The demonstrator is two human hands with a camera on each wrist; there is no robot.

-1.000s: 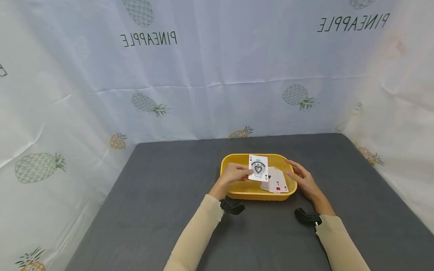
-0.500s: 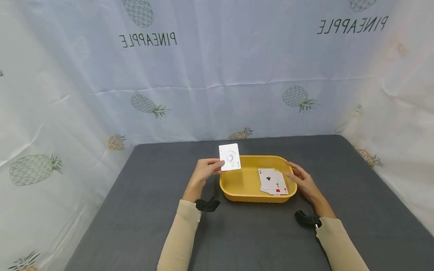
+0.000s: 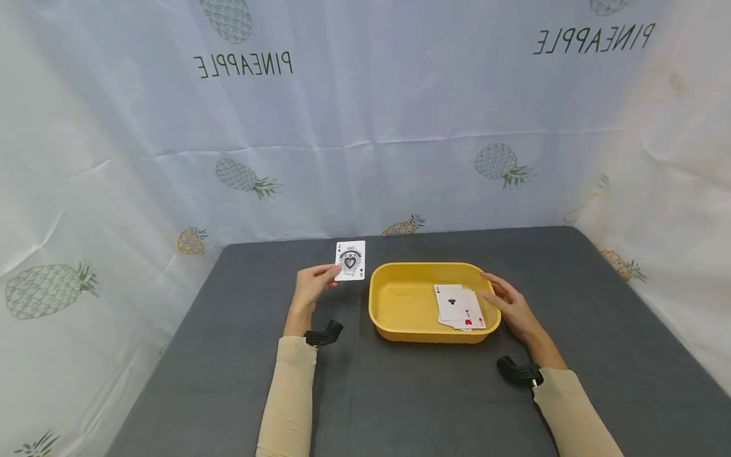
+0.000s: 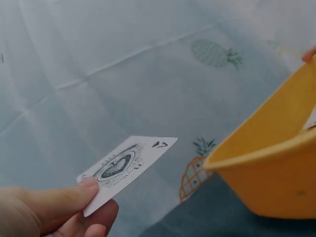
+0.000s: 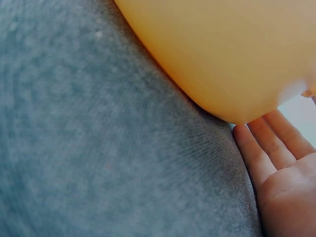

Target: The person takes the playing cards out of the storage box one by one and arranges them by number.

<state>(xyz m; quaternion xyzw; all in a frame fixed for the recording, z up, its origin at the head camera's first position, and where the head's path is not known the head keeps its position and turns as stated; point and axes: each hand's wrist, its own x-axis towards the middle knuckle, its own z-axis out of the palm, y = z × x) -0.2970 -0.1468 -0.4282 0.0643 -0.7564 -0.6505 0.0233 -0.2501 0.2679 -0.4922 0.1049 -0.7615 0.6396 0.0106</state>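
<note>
My left hand (image 3: 311, 287) pinches an ace of spades playing card (image 3: 350, 260) between thumb and fingers, left of the yellow plastic tub (image 3: 400, 330). In the left wrist view the card (image 4: 118, 170) is tilted, its face up and one corner under the thumb. My right hand (image 3: 514, 311) holds the tub's right side, thumb over the rim and fingers along the outer wall. The right wrist view shows those fingers (image 5: 269, 143) against the tub's underside curve. Inside the tub, at its right end, several playing cards (image 3: 459, 306) overlap face up, an ace of clubs on top.
A dark grey cloth-covered table (image 3: 228, 355) lies beneath everything. A pale curtain (image 3: 354, 114) printed with pineapples stands behind it and along both sides. Each wrist wears a black strap mount, such as the left wrist mount (image 3: 324, 334).
My left hand has carried the ace of spades from over the tub leftward, out past its left rim. The ace of clubs in the tub is now uncovered. My right hand stays put.
</note>
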